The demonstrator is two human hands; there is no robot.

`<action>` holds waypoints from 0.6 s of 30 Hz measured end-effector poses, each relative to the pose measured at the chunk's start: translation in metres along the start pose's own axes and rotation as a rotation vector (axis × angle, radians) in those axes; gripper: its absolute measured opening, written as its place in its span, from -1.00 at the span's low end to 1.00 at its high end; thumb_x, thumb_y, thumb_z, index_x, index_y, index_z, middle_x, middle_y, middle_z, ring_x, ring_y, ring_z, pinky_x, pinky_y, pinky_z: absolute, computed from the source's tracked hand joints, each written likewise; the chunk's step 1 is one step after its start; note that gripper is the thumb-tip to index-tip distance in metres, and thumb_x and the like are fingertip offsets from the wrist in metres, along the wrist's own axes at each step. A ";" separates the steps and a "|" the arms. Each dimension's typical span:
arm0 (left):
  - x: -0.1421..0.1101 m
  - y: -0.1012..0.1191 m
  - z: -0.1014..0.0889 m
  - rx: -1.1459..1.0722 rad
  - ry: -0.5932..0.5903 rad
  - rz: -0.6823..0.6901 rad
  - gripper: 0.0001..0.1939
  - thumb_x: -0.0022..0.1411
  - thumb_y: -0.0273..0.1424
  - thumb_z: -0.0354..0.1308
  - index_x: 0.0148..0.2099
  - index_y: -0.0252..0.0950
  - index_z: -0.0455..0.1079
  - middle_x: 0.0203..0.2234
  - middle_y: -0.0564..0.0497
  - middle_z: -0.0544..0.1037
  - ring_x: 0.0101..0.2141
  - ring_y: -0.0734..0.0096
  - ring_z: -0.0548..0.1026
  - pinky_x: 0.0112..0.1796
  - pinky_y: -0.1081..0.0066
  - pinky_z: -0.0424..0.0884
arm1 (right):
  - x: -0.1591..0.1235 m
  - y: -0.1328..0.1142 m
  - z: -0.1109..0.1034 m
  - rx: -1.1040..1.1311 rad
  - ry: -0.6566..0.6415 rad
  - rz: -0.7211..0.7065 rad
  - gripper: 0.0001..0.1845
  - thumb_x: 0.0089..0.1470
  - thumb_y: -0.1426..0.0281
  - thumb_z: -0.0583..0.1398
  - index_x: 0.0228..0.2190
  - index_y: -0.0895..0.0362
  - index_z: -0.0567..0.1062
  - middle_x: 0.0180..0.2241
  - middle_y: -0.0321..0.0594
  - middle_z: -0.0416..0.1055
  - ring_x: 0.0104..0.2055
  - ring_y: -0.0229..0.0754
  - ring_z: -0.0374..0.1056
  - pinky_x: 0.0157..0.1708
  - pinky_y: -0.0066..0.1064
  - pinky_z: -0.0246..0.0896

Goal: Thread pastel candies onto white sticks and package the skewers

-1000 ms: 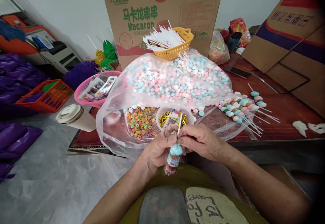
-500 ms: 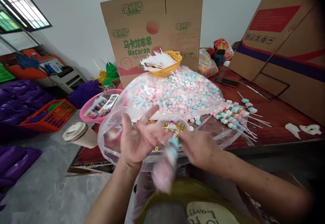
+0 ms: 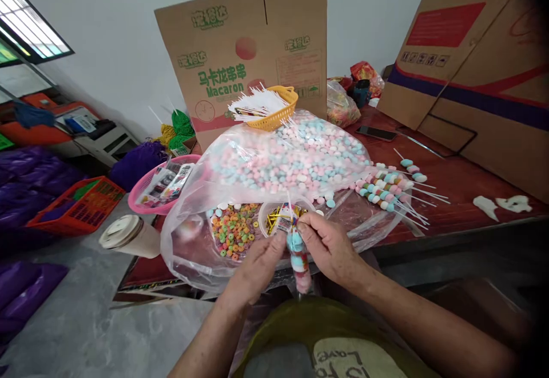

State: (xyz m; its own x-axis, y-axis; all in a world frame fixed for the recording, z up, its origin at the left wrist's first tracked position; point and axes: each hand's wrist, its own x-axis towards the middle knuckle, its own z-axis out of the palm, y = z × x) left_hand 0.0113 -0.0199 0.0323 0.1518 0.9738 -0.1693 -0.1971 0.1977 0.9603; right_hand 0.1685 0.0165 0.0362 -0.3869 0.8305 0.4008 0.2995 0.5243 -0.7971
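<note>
In the head view a wrapped marshmallow skewer [image 3: 299,261] hangs with its white stick [image 3: 289,201] pointing up, its blue, white, brown and pink pieces inside a clear sleeve. The fingers of my right hand [image 3: 332,249] pinch the gathered neck of the sleeve around the stick. From the other side my left hand [image 3: 257,266] closes against the upper part of the skewer, thumb up; its other fingertips are partly hidden. Just behind the hands, a clear round tub [image 3: 262,218] holds gold twist ties [image 3: 274,218] and a printed packet.
Colourful cereal rings [image 3: 235,232] lie left of the tub. Loose marshmallows [image 3: 274,160] spread under clear plastic, with a yellow basket [image 3: 278,119] of sticks behind. Finished skewers [image 3: 384,186] and a phone [image 3: 376,132] lie right; a lidded cup [image 3: 128,235] and pink basket [image 3: 137,198] stand left.
My left hand swung away from the skewer with fingers spread, then came back to it. The skewer's swinging lower end now hangs nearly straight. My right hand stays at the neck.
</note>
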 end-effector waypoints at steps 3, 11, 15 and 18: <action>0.000 -0.009 0.008 -0.020 -0.125 0.022 -0.60 0.22 -0.12 0.01 -0.27 -0.36 0.47 -0.47 -0.04 0.54 -0.38 0.34 0.46 -0.28 0.37 0.34 | -0.005 0.003 0.006 -0.033 -0.014 -0.091 -0.82 0.17 0.38 -0.03 -0.44 0.12 0.30 -0.61 -0.35 0.26 -0.55 -0.32 0.18 -0.50 -0.48 0.06; 0.001 0.004 0.004 0.229 -0.277 -0.155 -0.67 0.18 -0.12 0.05 -0.35 -0.32 0.35 -0.80 0.16 0.27 -0.77 0.55 0.24 -0.65 0.51 0.15 | 0.005 0.016 -0.043 -0.284 -0.092 -0.028 -0.72 0.10 0.32 0.05 -0.59 0.13 0.33 -0.64 -0.33 0.25 -0.58 -0.31 0.16 -0.57 -0.48 0.01; 0.012 0.003 0.014 0.686 -0.135 0.132 -0.76 0.19 -0.24 0.04 -0.30 -0.29 0.43 -0.69 0.10 0.35 -0.64 0.49 0.34 -0.55 0.48 0.24 | 0.004 0.000 -0.067 -0.650 0.296 -0.186 -0.78 0.11 0.32 0.04 -0.29 0.13 0.44 -0.29 -0.09 0.43 -0.20 -0.06 0.30 -0.23 -0.23 0.14; 0.020 0.002 0.024 1.012 -0.134 0.418 -0.79 0.17 -0.34 0.04 -0.32 -0.27 0.49 -0.38 -0.04 0.48 -0.32 0.35 0.44 -0.30 0.41 0.31 | -0.003 -0.003 -0.055 -0.788 -0.161 -0.282 -0.67 0.03 0.45 0.07 -0.12 0.14 0.40 -0.18 -0.01 0.44 -0.09 0.02 0.27 -0.10 -0.11 0.04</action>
State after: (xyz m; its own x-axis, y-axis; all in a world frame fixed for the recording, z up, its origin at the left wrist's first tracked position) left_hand 0.0373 -0.0023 0.0359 0.3742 0.9102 0.1776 0.6175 -0.3874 0.6845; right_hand 0.2170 0.0226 0.0622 -0.6394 0.6433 0.4211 0.6695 0.7351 -0.1063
